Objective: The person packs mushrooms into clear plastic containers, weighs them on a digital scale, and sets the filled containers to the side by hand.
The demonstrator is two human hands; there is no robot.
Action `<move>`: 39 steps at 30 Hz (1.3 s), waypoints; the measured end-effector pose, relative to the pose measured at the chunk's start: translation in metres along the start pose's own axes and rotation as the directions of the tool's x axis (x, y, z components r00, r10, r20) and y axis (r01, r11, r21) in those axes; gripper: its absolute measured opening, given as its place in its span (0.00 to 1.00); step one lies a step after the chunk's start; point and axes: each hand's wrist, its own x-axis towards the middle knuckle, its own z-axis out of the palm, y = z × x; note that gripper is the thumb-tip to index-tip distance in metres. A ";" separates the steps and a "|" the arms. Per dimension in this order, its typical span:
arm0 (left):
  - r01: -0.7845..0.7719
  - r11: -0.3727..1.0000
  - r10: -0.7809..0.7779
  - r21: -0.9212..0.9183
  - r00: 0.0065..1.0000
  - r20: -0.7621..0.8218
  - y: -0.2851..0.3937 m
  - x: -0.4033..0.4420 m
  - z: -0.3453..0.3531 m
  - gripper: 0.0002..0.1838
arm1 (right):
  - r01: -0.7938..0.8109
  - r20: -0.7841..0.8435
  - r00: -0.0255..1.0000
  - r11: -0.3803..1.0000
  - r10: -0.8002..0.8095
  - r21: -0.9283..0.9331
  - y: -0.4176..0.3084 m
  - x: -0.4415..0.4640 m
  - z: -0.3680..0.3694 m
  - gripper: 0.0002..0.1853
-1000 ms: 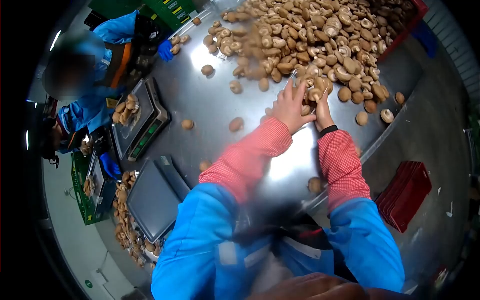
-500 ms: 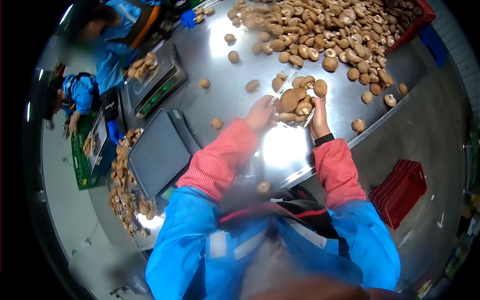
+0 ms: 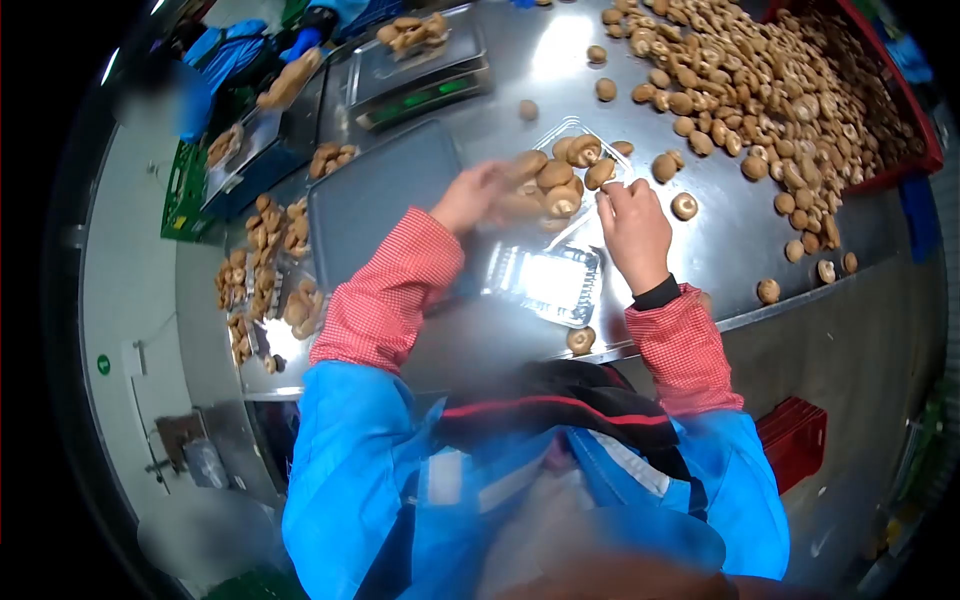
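Observation:
A clear plastic punnet (image 3: 571, 124) lies on the steel table in front of me, filled with brown shiitake mushrooms (image 3: 555, 174). My right hand (image 3: 637, 235) is at its right side, fingers closed on the rim. At the punnet's left, my left hand (image 3: 472, 198) is smeared by motion, and I cannot tell whether it holds anything. Nearer to me sits another clear plastic punnet (image 3: 550, 285) with bright glare on it. One loose mushroom (image 3: 581, 340) rests close to the table's front edge.
A large mushroom heap (image 3: 770, 105) spills from a red crate (image 3: 925, 150) at right. To the left are a grey scale platform (image 3: 375, 205) and a scale (image 3: 420, 90) bearing mushrooms. A co-worker in blue (image 3: 225, 50) is at the far left. Red crates (image 3: 793, 440) stand on the floor.
The view has turned, so the heap appears farther right. The filled punnet was held between both hands; now my left hand has come away from it and the right grips the rim.

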 end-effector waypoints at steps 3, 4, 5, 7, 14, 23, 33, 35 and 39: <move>-0.053 0.997 0.056 0.049 0.997 -0.054 -0.012 -0.022 -0.046 0.15 | 0.088 0.055 0.994 0.990 -0.095 0.113 -0.028 0.002 0.004 0.11; -0.056 0.997 0.059 0.054 0.996 -0.068 -0.014 -0.029 -0.063 0.15 | 0.066 0.043 0.996 0.976 -0.077 0.209 -0.033 0.004 0.004 0.11; -0.055 0.997 0.060 0.058 0.995 -0.082 -0.016 -0.037 -0.079 0.15 | 0.043 0.038 0.998 0.952 -0.057 0.303 -0.037 0.006 0.004 0.11; -0.034 0.994 0.049 0.101 0.987 -0.154 -0.013 -0.056 -0.108 0.13 | 0.035 0.068 0.996 0.943 -0.061 0.330 -0.045 0.007 -0.002 0.11; 0.100 0.951 -0.043 0.292 0.980 -0.195 -0.045 -0.098 -0.202 0.19 | -0.079 0.387 0.919 0.931 -0.071 0.356 -0.042 -0.046 0.031 0.10; 0.035 0.995 -0.078 -0.093 0.858 -0.507 -0.106 -0.137 -0.226 0.25 | -0.101 0.449 0.891 0.937 -0.064 0.335 -0.046 -0.057 0.039 0.08; -0.152 0.508 0.612 0.848 0.757 -0.231 -0.054 -0.136 -0.176 0.59 | 0.163 0.430 0.846 0.921 -0.315 0.353 -0.060 -0.073 0.058 0.06; -0.146 0.543 0.600 0.827 0.756 -0.261 -0.050 -0.121 -0.165 0.53 | 0.152 0.477 0.825 0.932 -0.303 0.329 -0.062 -0.081 0.059 0.06; -0.089 0.759 0.409 0.646 0.836 -0.366 -0.061 -0.106 -0.168 0.40 | 0.159 0.401 0.858 0.908 -0.322 0.389 -0.069 -0.069 0.055 0.07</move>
